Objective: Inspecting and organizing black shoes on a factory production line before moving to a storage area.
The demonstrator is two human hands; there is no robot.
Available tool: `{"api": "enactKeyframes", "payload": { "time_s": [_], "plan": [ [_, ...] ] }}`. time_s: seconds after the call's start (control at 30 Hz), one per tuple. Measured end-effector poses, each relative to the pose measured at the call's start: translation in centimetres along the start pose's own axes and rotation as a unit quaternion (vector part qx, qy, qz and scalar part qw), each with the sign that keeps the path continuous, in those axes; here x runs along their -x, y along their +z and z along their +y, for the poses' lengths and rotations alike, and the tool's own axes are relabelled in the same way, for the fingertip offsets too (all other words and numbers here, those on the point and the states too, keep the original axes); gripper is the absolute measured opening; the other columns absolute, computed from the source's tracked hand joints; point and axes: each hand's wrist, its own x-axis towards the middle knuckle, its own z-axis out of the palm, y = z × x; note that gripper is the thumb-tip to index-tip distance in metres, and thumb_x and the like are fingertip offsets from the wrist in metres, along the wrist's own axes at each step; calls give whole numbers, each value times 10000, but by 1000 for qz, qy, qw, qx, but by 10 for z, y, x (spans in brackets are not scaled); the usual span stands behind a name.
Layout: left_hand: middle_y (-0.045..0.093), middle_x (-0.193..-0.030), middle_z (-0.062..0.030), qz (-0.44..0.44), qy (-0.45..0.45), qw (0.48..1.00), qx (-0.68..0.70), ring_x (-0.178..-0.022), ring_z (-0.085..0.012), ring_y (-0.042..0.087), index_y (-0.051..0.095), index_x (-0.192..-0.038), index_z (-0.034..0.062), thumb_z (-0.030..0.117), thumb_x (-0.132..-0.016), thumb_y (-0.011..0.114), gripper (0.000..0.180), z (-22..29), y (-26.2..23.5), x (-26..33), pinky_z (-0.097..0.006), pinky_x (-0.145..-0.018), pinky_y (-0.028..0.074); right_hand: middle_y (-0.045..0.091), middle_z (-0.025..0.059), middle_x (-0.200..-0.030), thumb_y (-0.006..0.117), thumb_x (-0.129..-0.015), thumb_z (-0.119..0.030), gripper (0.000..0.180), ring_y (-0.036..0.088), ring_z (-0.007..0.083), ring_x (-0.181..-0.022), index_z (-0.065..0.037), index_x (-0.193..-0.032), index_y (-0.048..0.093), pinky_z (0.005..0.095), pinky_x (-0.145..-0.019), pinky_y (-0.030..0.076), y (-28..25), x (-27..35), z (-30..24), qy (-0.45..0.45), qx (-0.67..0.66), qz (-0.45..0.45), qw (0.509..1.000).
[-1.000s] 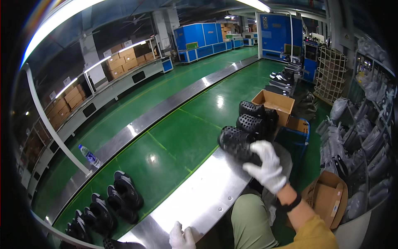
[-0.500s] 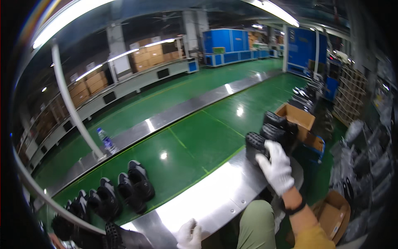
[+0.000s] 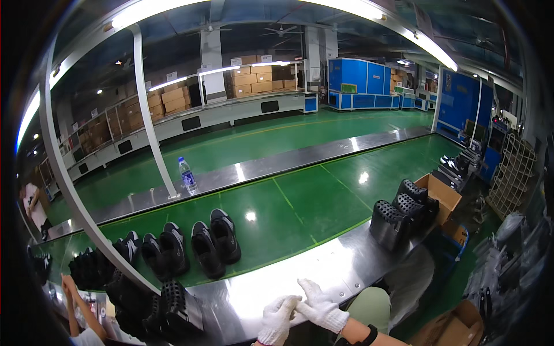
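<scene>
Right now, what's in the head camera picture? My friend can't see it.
The person's white-gloved left hand and right hand seem to touch over a shiny metal ledge. Beyond it, black shoes sit in pairs on a green surface; black perforated blocks stand on the ledge's right end.

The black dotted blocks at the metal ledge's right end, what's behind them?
Behind the black dotted blocks stands an open cardboard box, its upper part showing. The blocks cover part of its near side, and its bottom is hidden, so I can't tell what's inside.
</scene>
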Motion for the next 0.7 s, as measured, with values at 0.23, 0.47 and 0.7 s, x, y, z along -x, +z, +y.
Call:
{"api": "enactKeyframes", "payload": {
  "time_s": [0.23,0.47,0.7],
  "plan": [
    [597,-732,-2,122,103,987,-33,-630,-63,502,682,-930,8,231,-968,554,260,8,-34,0,-215,-572,427,531,190,-1191,372,-1020,-365,495,548,299,-1068,-150,-1465,342,344,-982,428,-11,6,-63,71,-157,-220,960],
    [598,-778,-39,-44,137,989,-43,-689,-115,544,650,-1073,-19,225,-988,530,285,-2,-23,47,-239,-633,471,623,104,-782,656,-866,-512,542,599,193,-640,21,-962,618,310,-639,515,-54,3,-104,413,-517,-135,737],
    [597,-769,-10,-80,28,992,91,-685,-92,529,640,-989,-10,223,-984,555,248,-1,-32,84,-237,-613,437,655,100,-830,625,-886,-518,503,629,204,-721,-19,-948,639,317,-659,523,-44,35,-135,378,-496,-117,773]
  ]
}}
